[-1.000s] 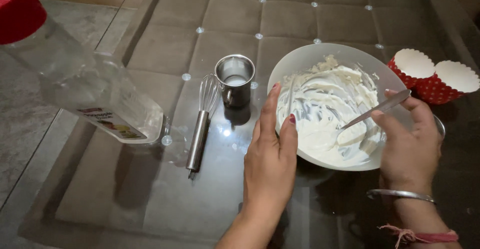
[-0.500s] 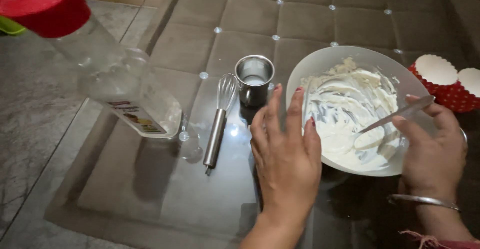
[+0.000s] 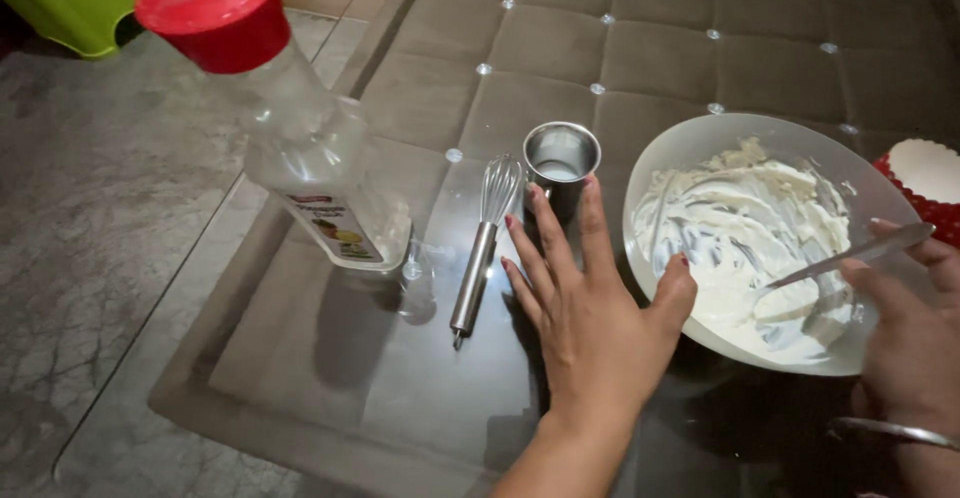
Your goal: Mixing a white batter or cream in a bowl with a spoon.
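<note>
White batter bowl (image 3: 690, 173) is sitting between the hands: left hand (image 3: 590, 308) lying flat and released beside it, right hand (image 3: 915, 333) grasping a spoon (image 3: 850, 256) inside.

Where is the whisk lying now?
The whisk lies on the glass table, between the clear bottle and the left hand, beside the small steel cup.

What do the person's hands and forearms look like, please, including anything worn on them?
Both forearms are bare, with no sleeves showing. The left hand has dark red polish on its nails and no rings visible. The right hand wears a thin silver bangle at the wrist.
</note>
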